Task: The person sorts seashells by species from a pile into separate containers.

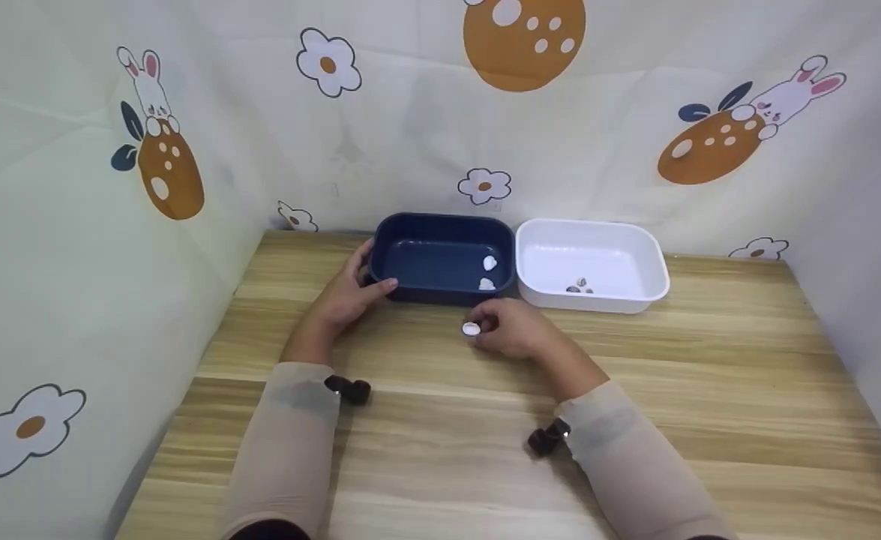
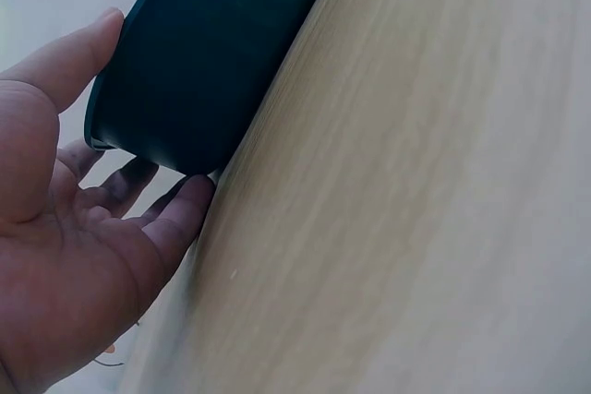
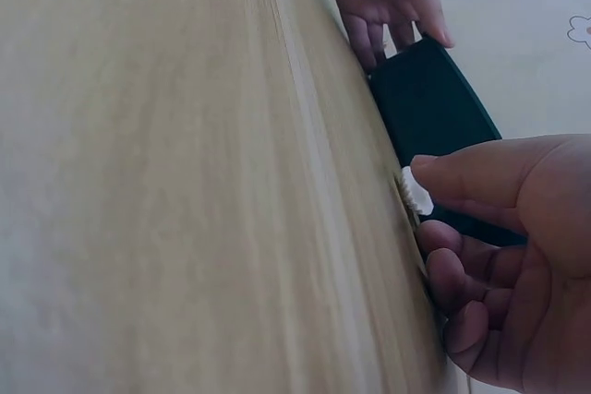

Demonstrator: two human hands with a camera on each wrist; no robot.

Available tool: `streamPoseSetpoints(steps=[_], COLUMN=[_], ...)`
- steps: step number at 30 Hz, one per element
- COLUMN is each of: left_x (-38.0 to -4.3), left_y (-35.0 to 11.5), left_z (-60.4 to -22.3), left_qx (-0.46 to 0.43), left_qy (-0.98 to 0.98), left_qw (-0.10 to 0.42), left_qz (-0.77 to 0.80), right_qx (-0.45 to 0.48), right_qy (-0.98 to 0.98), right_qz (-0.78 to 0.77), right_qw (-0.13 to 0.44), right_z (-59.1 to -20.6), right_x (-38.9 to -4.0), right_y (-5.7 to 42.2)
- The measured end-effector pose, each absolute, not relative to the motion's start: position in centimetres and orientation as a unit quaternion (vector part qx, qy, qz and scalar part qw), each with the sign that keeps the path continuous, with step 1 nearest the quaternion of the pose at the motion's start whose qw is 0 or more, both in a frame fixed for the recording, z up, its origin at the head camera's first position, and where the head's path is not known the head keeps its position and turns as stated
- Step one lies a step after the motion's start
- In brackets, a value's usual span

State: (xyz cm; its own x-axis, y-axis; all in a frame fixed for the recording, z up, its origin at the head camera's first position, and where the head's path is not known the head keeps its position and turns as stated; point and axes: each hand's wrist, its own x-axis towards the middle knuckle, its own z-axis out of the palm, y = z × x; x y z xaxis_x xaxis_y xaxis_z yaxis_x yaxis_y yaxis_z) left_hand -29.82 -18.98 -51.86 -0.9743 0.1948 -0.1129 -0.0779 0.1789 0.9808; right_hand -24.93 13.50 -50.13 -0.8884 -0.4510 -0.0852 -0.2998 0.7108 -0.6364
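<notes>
At its left end, a dark blue plastic box (image 1: pixel 440 294) is gripped by my left hand (image 1: pixel 343 296). In the left wrist view the thumb (image 2: pixel 88 53) lies against the rim and the other fingers reach round the end near the tabletop. My right hand (image 1: pixel 519 328) pinches a white ridged seashell (image 1: pixel 471 329) between thumb and fingers, just in front of the box's right front corner. The right wrist view shows the shell (image 3: pixel 417 193) by the thumb tip, close to the table. Two white shells, one (image 1: pixel 489 263) behind the other (image 1: pixel 486 284), lie at the right inside the blue box.
A white plastic box (image 1: pixel 597 301) stands against the blue box's right side, with several small dark shell-like pieces (image 1: pixel 579 287) near its front wall. Both boxes sit on a wood-grain table (image 1: pixel 440 450) close to the back, where a printed curtain (image 1: pixel 403 127) hangs.
</notes>
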Motion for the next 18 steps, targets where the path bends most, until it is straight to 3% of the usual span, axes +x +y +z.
streamPoseSetpoints(steps=[18], left_x=[-29.74], left_y=[-18.95], left_z=[-51.76], left_qx=[0.041], left_qy=[0.759], left_qw=[0.105], left_qz=[0.641], right_qx=[-0.218], right_qy=[0.925], right_qz=[-0.292], right_qw=[0.111], right_z=[-50.22], right_x=[-24.79], right_y=[13.33])
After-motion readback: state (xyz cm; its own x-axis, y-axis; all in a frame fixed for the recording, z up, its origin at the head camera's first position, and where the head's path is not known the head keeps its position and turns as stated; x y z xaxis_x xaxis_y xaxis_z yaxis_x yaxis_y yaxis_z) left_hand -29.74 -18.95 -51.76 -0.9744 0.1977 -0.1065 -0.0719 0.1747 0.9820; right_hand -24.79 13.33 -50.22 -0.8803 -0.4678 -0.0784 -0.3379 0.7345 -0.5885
